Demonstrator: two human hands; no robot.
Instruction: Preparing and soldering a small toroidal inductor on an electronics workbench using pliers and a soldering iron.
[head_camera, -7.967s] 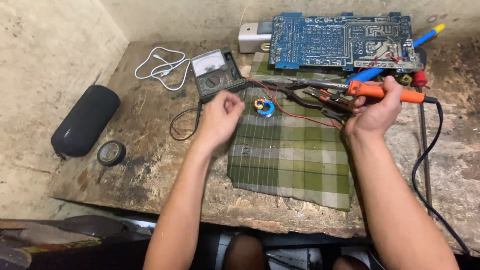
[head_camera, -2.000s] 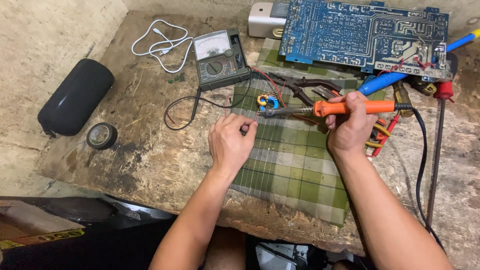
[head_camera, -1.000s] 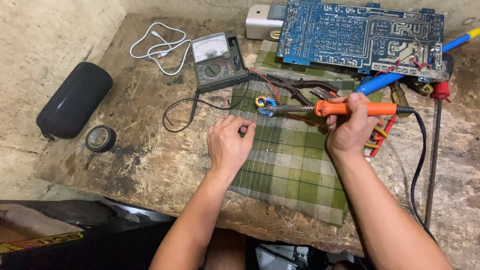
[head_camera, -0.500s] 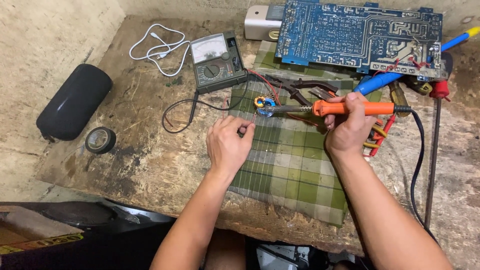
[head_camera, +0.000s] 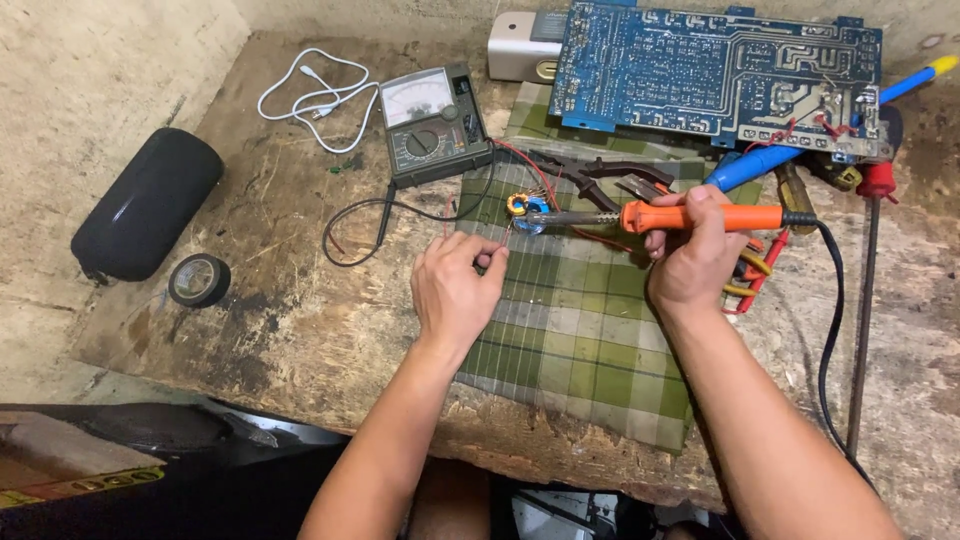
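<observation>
My right hand (head_camera: 693, 262) grips an orange-handled soldering iron (head_camera: 690, 216), held level with its metal tip pointing left. The tip touches a small ring-shaped coil (head_camera: 522, 207) with blue and yellow parts lying on a green checked cloth (head_camera: 590, 340). My left hand (head_camera: 455, 290) rests at the cloth's left edge, fingers pinched together just left of the coil; what it pinches is too thin to make out. A black cable (head_camera: 830, 330) runs from the iron down the right side.
A blue circuit board (head_camera: 715, 70) lies at the back, with an analog multimeter (head_camera: 433, 125) and its leads to its left. A white cable (head_camera: 315, 95), black cylinder speaker (head_camera: 145, 205) and tape roll (head_camera: 198, 279) sit left. Pliers (head_camera: 600, 175) and screwdrivers (head_camera: 870, 230) lie nearby.
Over the earlier frames my left hand drew back from the coil to the cloth's edge and the iron's tip came down onto the coil. In the last second little has moved.
</observation>
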